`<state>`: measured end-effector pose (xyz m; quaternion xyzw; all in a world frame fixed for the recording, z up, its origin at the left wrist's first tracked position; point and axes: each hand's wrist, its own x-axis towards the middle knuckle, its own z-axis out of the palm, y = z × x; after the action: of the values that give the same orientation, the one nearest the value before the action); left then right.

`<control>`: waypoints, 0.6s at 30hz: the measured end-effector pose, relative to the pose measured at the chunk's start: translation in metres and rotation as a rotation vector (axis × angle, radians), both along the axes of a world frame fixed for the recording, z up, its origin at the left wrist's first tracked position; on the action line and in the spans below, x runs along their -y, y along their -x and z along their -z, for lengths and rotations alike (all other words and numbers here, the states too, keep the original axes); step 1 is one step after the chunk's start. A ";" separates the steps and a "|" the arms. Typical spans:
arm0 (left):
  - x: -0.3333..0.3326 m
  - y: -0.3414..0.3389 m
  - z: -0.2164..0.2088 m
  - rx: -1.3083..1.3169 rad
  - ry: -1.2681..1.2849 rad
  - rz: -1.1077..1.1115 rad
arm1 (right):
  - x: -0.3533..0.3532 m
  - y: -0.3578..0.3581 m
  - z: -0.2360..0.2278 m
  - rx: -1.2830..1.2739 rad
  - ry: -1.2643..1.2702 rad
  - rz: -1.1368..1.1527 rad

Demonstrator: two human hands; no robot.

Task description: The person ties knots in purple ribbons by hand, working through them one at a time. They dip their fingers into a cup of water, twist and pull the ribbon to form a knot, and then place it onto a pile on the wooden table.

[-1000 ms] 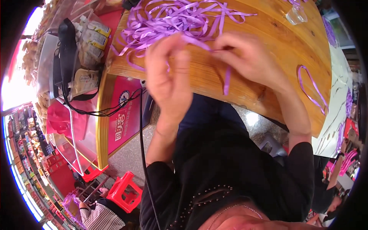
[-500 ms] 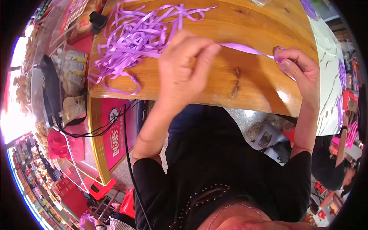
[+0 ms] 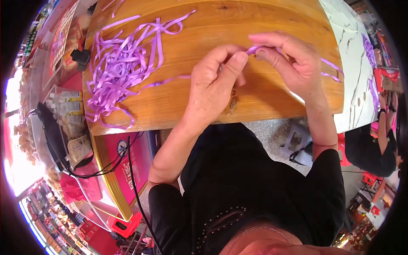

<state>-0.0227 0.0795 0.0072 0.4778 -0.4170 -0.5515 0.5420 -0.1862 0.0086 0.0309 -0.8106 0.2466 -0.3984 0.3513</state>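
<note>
Head view: the fingers (image 3: 272, 53) of my right hand (image 3: 293, 63) pinch one end of a purple ribbon strip (image 3: 254, 49), upper centre of the frame. My left hand (image 3: 214, 83) presses thumb against forefinger on the same strip just beside them. Risk, in my judgement: the narrow strip slips free if either pinch loosens. The loose ribbon pile (image 3: 123, 72) lies upper left on the wooden table (image 3: 170, 106).

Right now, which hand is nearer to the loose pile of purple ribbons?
Left. The left hand lies just right of the ribbon pile, a strand reaching toward it. The right hand is farther right, beyond the left.
</note>
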 end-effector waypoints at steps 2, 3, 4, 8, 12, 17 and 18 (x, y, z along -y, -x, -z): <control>-0.001 -0.002 0.015 0.088 0.107 -0.045 | 0.000 0.005 -0.003 -0.182 0.295 0.091; -0.002 -0.003 0.021 0.180 0.216 -0.094 | 0.001 0.007 -0.001 -0.185 0.293 0.091; -0.001 -0.005 0.021 0.177 0.215 -0.088 | 0.002 0.010 0.004 -0.221 0.402 0.084; 0.000 -0.011 0.012 0.384 0.243 -0.113 | 0.004 0.014 0.015 -0.296 0.562 0.052; 0.005 -0.011 0.011 0.473 0.304 -0.136 | -0.002 0.013 0.016 -0.324 0.345 0.026; 0.011 0.002 0.013 -0.133 0.064 -0.101 | -0.007 0.014 0.016 0.181 -0.758 -0.304; 0.012 0.005 0.016 -0.324 0.049 -0.073 | -0.004 0.013 0.022 0.314 -0.872 -0.322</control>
<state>-0.0275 0.0673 -0.0086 0.3844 -0.3197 -0.5908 0.6332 -0.1989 0.0121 0.0085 -0.5460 0.2058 -0.3161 0.7481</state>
